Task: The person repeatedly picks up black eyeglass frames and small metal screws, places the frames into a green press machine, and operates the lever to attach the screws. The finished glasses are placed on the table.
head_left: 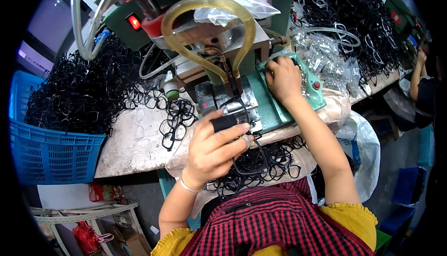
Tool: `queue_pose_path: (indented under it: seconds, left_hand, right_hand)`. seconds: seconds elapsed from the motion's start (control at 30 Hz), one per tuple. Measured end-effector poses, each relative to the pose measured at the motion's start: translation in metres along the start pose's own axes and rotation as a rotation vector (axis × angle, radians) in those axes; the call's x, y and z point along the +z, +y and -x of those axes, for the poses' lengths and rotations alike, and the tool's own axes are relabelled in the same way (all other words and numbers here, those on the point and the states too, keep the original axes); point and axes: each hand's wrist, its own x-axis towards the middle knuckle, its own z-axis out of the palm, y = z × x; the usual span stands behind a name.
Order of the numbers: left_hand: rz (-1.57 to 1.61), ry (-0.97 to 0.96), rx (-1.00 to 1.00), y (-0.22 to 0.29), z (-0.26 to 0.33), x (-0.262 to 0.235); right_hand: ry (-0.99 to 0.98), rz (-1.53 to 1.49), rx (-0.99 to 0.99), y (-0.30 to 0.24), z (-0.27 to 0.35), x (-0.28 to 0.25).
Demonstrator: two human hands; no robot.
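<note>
My left hand (215, 151) has its thumb and fingers closed on a black eyeglass frame (266, 162). Part of that frame reaches up to the metal fixture (249, 98) beneath the machine's dark prongs (233, 86). A black wrap (224, 123) covers one finger, and a ring sits on another. Resting at the green machine tray (317, 98) is my right hand (285, 80), its fingers curled down over the left part. Small metal pieces lie in the tray beside it. Whatever the right fingertips hold, if anything, is hidden.
Black eyeglass frames fill a blue basket (60, 149) at left and lie loose (178, 121) on the table. More are heaped on my lap side and at the far right. A green-based bottle (171, 88) stands by the machine. A yellowish hose (207, 0) loops above. Another person works far right.
</note>
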Motion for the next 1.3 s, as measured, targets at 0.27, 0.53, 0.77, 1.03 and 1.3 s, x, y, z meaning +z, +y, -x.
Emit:
queue_pose_path:
  seconds: [0.27,0.53,0.77,1.03,1.3]
  left_hand:
    - [-0.459,0.829,-0.733,-0.005,0.133,-0.094]
    - [-0.658,0.139,-0.992,-0.188,0.212,-0.157]
    - [-0.865,0.186,-1.112,-0.190,0.244,-0.072]
    - [-0.841,-0.387,-1.116,-0.144,0.221,-0.096]
    - [-0.882,0.081,-0.876,-0.162,0.173,-0.085]
  right_hand:
    - [0.181,-0.642,0.404,0.036,0.066,-0.026]
    - [0.193,-1.111,0.514,0.028,0.035,-0.007]
    - [0.096,-0.609,0.368,0.020,0.059,-0.036]
    - [0.202,-0.516,0.436,0.046,0.118,-0.088]
    - [0.063,-0.987,0.036,-0.069,0.011,-0.075]
